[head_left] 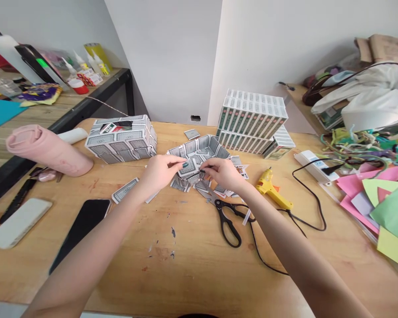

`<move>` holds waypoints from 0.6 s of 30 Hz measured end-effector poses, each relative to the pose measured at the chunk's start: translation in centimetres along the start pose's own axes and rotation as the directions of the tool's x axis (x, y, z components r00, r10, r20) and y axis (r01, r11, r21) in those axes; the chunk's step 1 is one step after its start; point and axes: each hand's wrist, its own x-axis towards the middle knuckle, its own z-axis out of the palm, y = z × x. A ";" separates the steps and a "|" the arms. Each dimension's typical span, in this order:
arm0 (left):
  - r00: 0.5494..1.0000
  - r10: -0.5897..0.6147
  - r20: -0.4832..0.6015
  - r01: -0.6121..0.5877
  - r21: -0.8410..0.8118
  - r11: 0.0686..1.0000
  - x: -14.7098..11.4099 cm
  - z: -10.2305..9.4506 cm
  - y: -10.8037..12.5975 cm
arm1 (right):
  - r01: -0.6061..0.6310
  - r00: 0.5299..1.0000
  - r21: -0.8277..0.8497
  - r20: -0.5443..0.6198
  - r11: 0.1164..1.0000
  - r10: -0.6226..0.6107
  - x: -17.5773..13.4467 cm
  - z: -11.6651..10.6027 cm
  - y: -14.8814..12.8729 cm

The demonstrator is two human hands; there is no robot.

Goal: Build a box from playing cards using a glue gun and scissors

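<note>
My left hand (164,173) pinches the left edge of a grey-backed playing card (189,169) between thumb and fingers. At the card's other edge, my right hand (223,172) is closed too, thumb against fingertips. The card is over the front side of an open box made of playing cards (215,144), and whether it touches the wall I cannot tell. More cards lie loose inside and around the box. Just below my right hand are black-handled scissors (228,216), their blades partly open. A loose card (125,190) rests on the table under my left forearm.
A finished-looking card box (121,139) stands back left; stacked card packs (252,117) stand back right. A yellow glue gun (268,187) with its cable lies right, near a power strip (315,165) and coloured paper (391,212). A phone (82,227) and pink tumbler (49,150) are left.
</note>
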 end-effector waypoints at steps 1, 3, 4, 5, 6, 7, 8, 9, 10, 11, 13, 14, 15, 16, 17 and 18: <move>1.000 0.000 0.003 0.000 0.000 1.000 0.1 0.0 -0.1 | -0.006 1.000 0.009 0.000 1.000 0.006 0.0 0.0 0.0; 1.000 -0.006 0.005 0.006 0.004 1.000 0.3 0.1 -0.3 | -0.021 1.000 0.019 -0.004 1.000 0.021 0.1 0.2 0.0; 1.000 -0.009 0.002 0.009 0.007 1.000 0.4 0.1 -0.4 | -0.029 1.000 0.017 -0.007 0.999 0.029 0.1 0.2 0.0; 1.000 -0.012 -0.002 0.012 0.010 1.000 0.4 0.1 -0.4 | -0.036 0.999 0.013 -0.011 0.999 0.036 0.1 0.3 0.0; 1.000 -0.013 -0.005 0.013 0.008 1.000 0.5 0.1 -0.5 | -0.042 0.999 0.007 -0.012 0.999 0.042 0.1 0.3 0.0; 1.000 -0.015 -0.008 0.015 0.004 1.000 0.5 0.1 -0.5 | -0.045 0.999 0.000 -0.012 0.999 0.045 0.1 0.4 -0.1; 1.000 -0.020 -0.010 0.020 -0.001 1.000 0.5 0.1 -0.4 | -0.047 0.999 -0.007 -0.013 0.999 0.047 0.1 0.4 -0.1; 1.000 -0.028 -0.013 0.028 -0.006 1.000 0.4 0.1 -0.4 | -0.048 0.999 -0.015 -0.012 0.999 0.047 0.1 0.4 -0.2; 0.999 -0.038 -0.019 0.038 -0.009 0.999 0.4 0.1 -0.3 | -0.049 0.999 -0.026 -0.012 0.998 0.049 0.1 0.5 -0.3; 0.998 -0.050 -0.025 0.050 -0.012 0.999 0.4 0.1 -0.3 | -0.051 0.999 -0.037 -0.011 0.998 0.050 0.1 0.5 -0.3; 0.997 -0.068 -0.027 0.068 -0.028 0.997 0.3 0.3 -0.3 | -0.055 0.998 -0.059 -0.010 0.997 0.054 0.1 0.5 -0.4; 0.997 -0.073 -0.017 0.072 -0.046 0.996 0.3 0.3 -0.3 | -0.057 0.998 -0.066 -0.007 0.996 0.056 0.2 0.5 -0.4; 0.997 -0.075 -0.001 0.075 -0.067 0.995 0.3 0.4 -0.3 | -0.059 0.998 -0.068 -0.003 0.996 0.059 0.2 0.5 -0.4; 0.997 -0.077 0.017 0.078 -0.089 0.993 0.2 0.5 -0.4 | -0.062 0.998 -0.068 0.001 0.996 0.063 0.2 0.5 -0.4; 0.996 -0.080 0.034 0.083 -0.107 0.991 0.2 0.5 -0.4 | -0.066 0.998 -0.065 0.006 0.996 0.066 0.2 0.4 -0.4; 0.995 -0.085 0.047 0.090 -0.120 0.989 0.1 0.5 -0.4 | -0.070 0.997 -0.062 0.011 0.996 0.070 0.3 0.4 -0.3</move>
